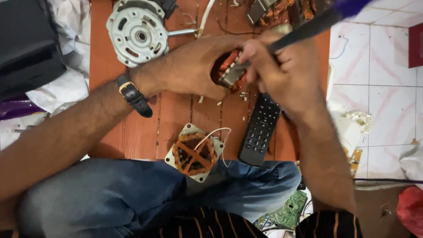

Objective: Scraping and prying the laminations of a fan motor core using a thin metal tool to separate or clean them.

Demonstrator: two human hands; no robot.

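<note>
My left hand [194, 66] is wrapped around a small motor stator with copper windings [229, 72], holding it over the brown wooden board [176, 119]. In my right hand [282, 70] is a dark-shafted tool with a blue handle [308, 28]; its tip rests at the stator. A black watch [133, 95] sits on my left wrist. Another stator with copper coils and white wires [194, 153] lies near the board's front edge, by my knee.
A silver round motor housing with a shaft [136, 31] lies at the board's back left. A black remote control [260, 130] lies below my right hand. Circuit boards [286, 213] and white plastic parts [359, 119] lie on the tiled floor to the right.
</note>
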